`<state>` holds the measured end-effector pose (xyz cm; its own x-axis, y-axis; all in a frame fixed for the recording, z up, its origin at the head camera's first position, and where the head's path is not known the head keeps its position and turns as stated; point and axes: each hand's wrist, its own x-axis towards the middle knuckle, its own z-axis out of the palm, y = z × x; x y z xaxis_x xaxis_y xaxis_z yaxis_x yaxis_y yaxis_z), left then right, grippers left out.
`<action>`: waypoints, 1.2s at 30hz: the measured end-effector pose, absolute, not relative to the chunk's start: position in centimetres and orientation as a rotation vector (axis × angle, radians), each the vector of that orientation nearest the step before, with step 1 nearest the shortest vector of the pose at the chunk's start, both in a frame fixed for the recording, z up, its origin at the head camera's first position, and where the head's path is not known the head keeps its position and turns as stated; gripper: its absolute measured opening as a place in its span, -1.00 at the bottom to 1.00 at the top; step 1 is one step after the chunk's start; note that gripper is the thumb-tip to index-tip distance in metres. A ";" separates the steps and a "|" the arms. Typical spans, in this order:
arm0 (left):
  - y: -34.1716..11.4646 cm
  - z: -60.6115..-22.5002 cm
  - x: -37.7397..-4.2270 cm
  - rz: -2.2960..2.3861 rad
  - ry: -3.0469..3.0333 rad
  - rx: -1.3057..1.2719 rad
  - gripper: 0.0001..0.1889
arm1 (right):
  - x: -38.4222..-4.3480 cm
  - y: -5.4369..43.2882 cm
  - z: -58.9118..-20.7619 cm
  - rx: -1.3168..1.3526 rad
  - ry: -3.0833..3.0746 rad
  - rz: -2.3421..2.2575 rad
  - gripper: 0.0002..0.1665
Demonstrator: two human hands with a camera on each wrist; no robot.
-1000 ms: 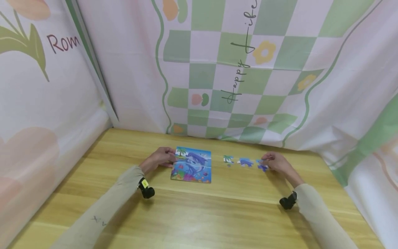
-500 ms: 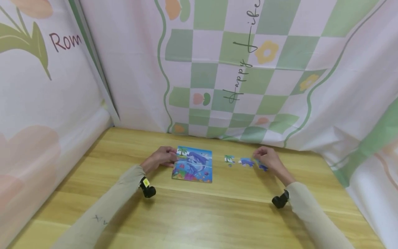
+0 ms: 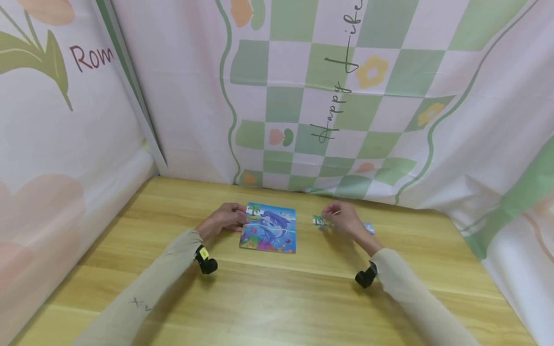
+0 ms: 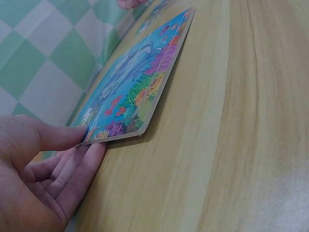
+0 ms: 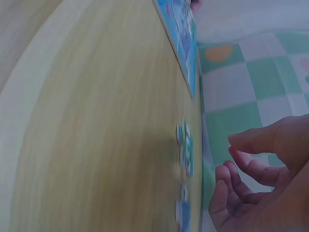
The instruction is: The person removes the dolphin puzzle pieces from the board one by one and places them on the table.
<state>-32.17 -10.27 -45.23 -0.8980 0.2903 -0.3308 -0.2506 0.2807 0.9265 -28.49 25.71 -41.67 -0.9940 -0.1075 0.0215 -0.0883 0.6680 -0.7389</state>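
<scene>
My left hand (image 3: 222,217) pinches the left edge of a square dolphin jigsaw puzzle (image 3: 268,229). In the left wrist view the thumb (image 4: 62,137) lies on top and the fingers (image 4: 83,173) are beneath, with the near edge tilted up off the table. Over to the right, my right hand (image 3: 346,221) hovers above a row of loose jigsaw pieces, its thumb and forefinger tips close together and nothing between them. A palm-tree piece (image 3: 318,220) lies just left of its fingertips. A blue piece (image 3: 369,227) shows behind the wrist; the dolphin piece between them is hidden in the head view.
Wooden table (image 3: 277,298) spreads under both hands. A green-and-white checked curtain (image 3: 316,120) hangs right behind its far edge, and a white printed curtain (image 3: 47,144) borders the left side. Each wrist wears a small black camera (image 3: 367,275).
My right hand has moved left along the row, from the rightmost blue piece to the palm-tree piece, leaving the blue piece on the table. The left hand stays at the puzzle's edge.
</scene>
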 end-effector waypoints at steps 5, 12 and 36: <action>-10.2 -45.3 -32.3 1.649 2.121 0.037 -0.50 | -28.8 23.8 -41.8 -0.237 2.839 -1.268 -0.84; -10.1 -45.4 -32.4 1.646 2.116 0.005 -0.50 | -29.1 21.3 -42.0 -0.261 2.765 -1.315 -0.85; -10.2 -45.3 -32.8 1.660 2.097 0.001 -0.49 | -29.8 11.0 -43.1 -0.520 2.605 -1.282 -0.66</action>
